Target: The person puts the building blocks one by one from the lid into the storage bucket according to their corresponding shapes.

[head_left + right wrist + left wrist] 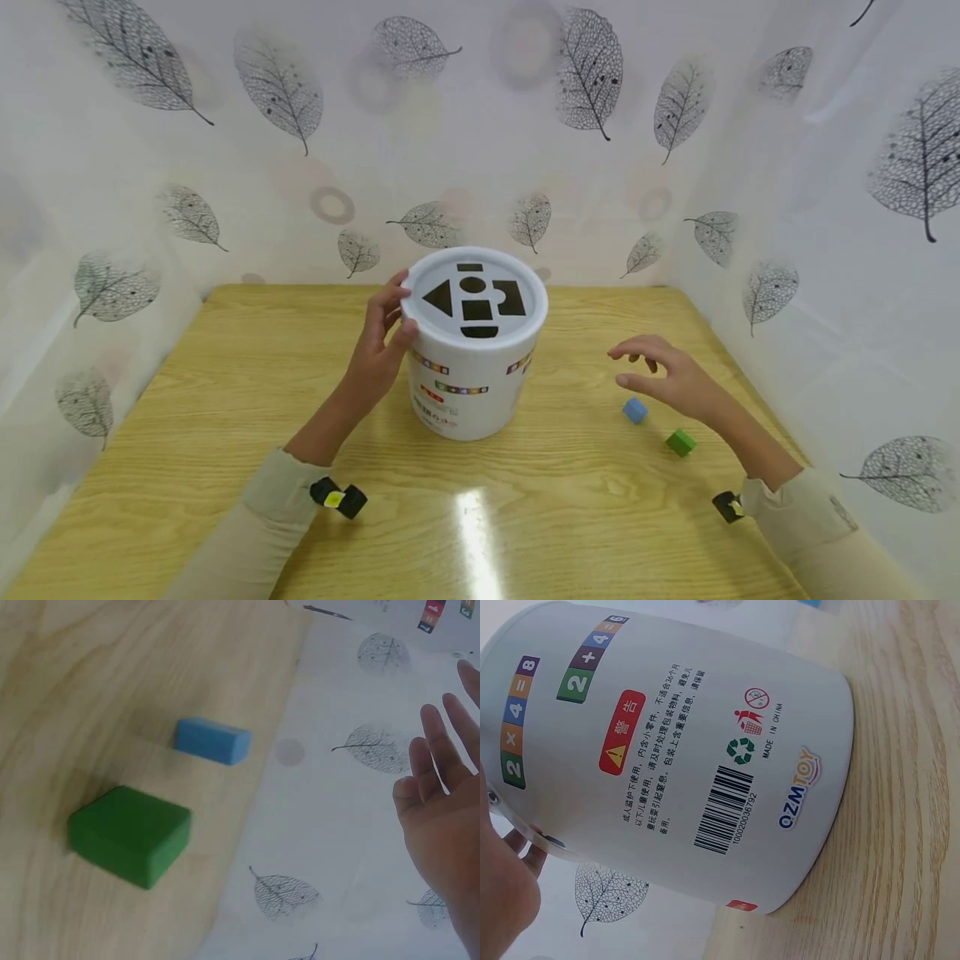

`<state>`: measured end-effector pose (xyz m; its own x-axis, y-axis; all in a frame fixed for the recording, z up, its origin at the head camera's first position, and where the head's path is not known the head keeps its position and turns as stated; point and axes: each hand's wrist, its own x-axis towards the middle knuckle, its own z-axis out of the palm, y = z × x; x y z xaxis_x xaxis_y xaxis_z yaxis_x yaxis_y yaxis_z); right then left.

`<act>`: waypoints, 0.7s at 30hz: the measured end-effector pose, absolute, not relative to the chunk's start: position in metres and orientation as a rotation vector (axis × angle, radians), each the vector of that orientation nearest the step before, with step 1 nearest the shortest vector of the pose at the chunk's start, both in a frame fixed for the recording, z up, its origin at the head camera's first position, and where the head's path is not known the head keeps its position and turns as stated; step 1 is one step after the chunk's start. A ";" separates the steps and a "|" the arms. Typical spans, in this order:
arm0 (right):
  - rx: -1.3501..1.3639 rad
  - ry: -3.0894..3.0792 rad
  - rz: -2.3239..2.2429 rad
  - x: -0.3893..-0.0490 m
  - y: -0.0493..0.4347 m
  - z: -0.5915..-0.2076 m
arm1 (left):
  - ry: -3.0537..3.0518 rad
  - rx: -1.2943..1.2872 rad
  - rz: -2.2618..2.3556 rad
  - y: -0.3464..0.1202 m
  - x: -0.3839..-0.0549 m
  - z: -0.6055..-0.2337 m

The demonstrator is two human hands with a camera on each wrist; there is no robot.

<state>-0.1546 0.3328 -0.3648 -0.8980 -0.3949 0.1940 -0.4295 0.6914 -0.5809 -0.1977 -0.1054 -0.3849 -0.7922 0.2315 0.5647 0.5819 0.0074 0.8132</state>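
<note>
A white shape-sorter bucket stands upright on the table, its lid cut with several dark shaped holes. My left hand holds the bucket by the left of its rim, thumb on the near side. In the left wrist view, part of that hand shows beside the bucket's printed wall. To the right, my right hand hovers with loosely bent fingers and nothing in them. Below it lie a blue block and, closer to me, a green block; both also show in the right wrist view.
The wood-grain table meets a white leaf-patterned curtain at the back and on both sides. A bright light reflection lies on the tabletop in front of the bucket. Black wrist cameras sit at both cuffs.
</note>
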 end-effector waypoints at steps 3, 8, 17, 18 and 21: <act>0.677 -2.883 1.000 -0.150 0.346 -0.376 | -2.016 -0.849 -1.854 -0.105 -0.198 -0.384; 0.631 -2.922 0.998 -0.144 0.364 -0.396 | -2.015 -0.849 -1.854 -0.104 -0.197 -0.384; 0.468 -3.017 1.004 -0.138 0.384 -0.422 | -2.020 -0.846 -1.848 -0.104 -0.197 -0.384; 0.456 -3.024 1.005 -0.137 0.385 -0.423 | -2.020 -0.846 -1.848 -0.104 -0.197 -0.384; 0.435 -3.041 1.013 -0.137 0.387 -0.426 | -2.014 -0.849 -1.846 -0.104 -0.196 -0.385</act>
